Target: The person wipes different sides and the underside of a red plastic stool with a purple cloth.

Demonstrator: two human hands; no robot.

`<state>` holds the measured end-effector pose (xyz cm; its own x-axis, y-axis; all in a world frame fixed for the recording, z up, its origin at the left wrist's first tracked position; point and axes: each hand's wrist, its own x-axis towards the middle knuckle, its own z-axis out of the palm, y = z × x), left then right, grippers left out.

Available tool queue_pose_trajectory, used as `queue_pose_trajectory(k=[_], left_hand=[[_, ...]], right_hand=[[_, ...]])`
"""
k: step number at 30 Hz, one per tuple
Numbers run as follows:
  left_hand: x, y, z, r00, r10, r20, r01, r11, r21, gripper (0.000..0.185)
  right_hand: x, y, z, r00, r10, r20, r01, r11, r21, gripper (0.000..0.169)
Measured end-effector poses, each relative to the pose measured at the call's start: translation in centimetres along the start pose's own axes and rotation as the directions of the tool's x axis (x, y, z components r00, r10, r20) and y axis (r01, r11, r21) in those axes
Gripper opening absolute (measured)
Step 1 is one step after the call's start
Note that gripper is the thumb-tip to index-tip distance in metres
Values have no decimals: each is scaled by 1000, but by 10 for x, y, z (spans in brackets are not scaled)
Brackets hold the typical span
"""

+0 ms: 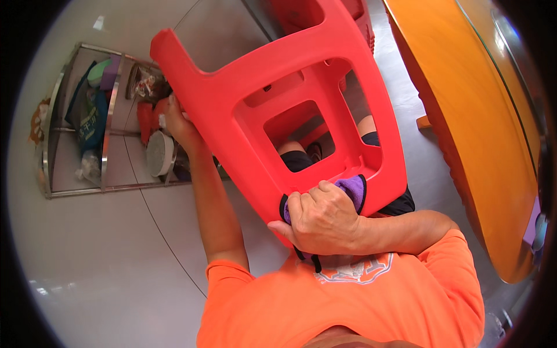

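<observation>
A red plastic stool [217,100] is tilted in front of my torso, its open side frame towards me and one leg pointing to the upper left. My left hand [176,119] holds its left edge, with the fingers partly hidden. A purple cloth with black edging [353,189] is bunched in my right hand [324,217], which presses it on the stool's near edge. Part of the cloth hangs below that hand. My knees and a shoe show through the stool's openings.
At left, a metal-framed wall shelf [104,174] holds bags, a round whitish object [159,153] and other items. An orange-brown wooden table [478,130] stands at right. More red plastic furniture [293,15] is behind the stool. Light wall tiles flank my left arm.
</observation>
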<state>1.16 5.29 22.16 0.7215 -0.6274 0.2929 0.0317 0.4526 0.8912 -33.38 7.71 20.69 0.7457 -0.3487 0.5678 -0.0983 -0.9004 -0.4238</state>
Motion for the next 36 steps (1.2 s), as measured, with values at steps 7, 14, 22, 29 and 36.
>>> queue_pose_trajectory(k=[7, 14, 22, 29, 36], left_hand=[[-18, 63, 86, 778, 518, 355, -617, 521, 590, 31], [-6, 35, 107, 698, 291, 654, -715, 251, 652, 44], [-15, 32, 128, 738, 305, 602, -669, 452, 590, 57], [-22, 26, 134, 832, 208, 514, -499, 686, 530, 77], [-11, 20, 115, 815, 228, 533, -532, 659, 532, 81]], right_hand=[[6, 5, 14, 999, -39, 11, 39, 999, -4, 44], [37, 49, -35, 987, 52, -152, -49, 999, 21, 21], [114, 177, -61, 806, 135, -577, -342, 901, -267, 33], [126, 90, 15, 970, -83, -226, 89, 996, 15, 51], [117, 104, 5, 985, -158, -67, 153, 985, -83, 54]])
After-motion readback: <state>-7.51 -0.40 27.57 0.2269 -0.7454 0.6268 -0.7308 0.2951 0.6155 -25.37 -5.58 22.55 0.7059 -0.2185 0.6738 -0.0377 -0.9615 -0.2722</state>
